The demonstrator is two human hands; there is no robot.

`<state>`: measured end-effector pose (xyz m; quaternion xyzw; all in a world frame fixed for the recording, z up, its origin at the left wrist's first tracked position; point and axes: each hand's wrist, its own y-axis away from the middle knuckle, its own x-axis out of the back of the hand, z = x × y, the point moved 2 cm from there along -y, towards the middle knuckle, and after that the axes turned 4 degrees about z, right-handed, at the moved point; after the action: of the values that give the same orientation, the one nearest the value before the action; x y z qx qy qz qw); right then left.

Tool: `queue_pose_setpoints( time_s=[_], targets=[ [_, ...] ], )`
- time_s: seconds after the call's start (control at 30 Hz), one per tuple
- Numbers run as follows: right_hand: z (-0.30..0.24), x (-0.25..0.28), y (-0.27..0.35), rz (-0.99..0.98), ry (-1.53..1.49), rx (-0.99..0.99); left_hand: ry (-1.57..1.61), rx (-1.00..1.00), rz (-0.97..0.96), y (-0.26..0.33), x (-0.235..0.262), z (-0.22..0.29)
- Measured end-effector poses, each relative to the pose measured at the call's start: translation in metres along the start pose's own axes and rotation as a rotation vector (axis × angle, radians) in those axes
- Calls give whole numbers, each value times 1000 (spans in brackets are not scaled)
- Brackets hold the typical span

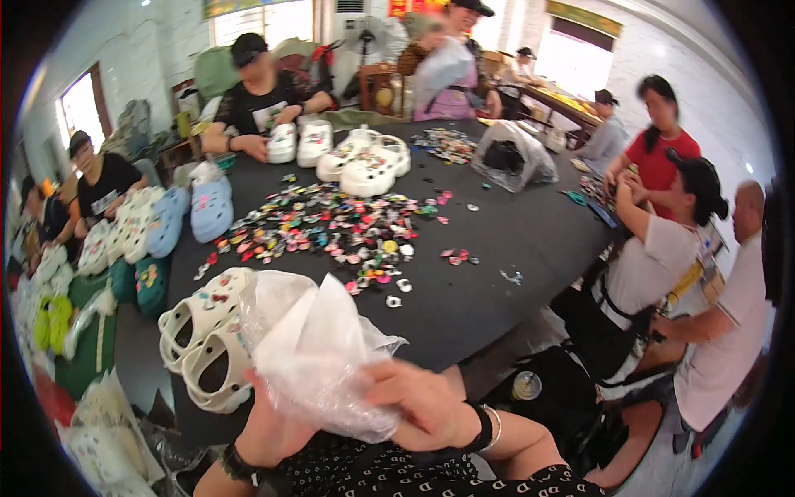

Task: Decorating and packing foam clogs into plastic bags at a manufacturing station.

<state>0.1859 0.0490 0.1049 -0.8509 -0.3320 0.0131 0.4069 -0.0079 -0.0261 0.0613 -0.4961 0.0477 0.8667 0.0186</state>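
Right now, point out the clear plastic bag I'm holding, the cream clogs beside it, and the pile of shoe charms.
clear plastic bag (310, 348), head view, crumpled middle.
cream clogs (203, 344), head view, heel straps.
pile of shoe charms (331, 228), head view, centre of the heap.

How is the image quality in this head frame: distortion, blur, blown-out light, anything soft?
Head view: strong fisheye bend with a dark vignette at the corners; the windows at the back are blown out white; both hands, left hand and right hand, on the clear plastic bag, are slightly motion-blurred; the small charms on the black table are too fine to resolve individually.
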Motion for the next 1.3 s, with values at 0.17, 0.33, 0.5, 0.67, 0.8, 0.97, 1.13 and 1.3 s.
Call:
queue_pose_setpoints(
  time_s=[0.17,0.33,0.5,0.67,0.8,0.97,1.13,1.3],
  targets=[
    [9,-41,19,-349,-137,-212,-312,-145,352,0,-15,15],
    [11,-18,5,-222,305,130,-398,-144,406,4,28,4],
    [8,-7,-15,-28,307,-101,-1163,-309,-173,11,22,14],
    [17,-16,5,-523,235,-298,-1670,-583,-519,15,0,24],
    [20,-16,1,-211,236,-323,-1840,-901,-357,25,-5,33],
    [22,3,-6,293,334,-235,-1563,-963,-249,30,-11,31],
    [24,-3,-7,478,473,-47,-707,-675,-131,23,11,13],
    [31,-33,3,-252,95,-254,-684,-397,167,27,-1,8]
  ],
)
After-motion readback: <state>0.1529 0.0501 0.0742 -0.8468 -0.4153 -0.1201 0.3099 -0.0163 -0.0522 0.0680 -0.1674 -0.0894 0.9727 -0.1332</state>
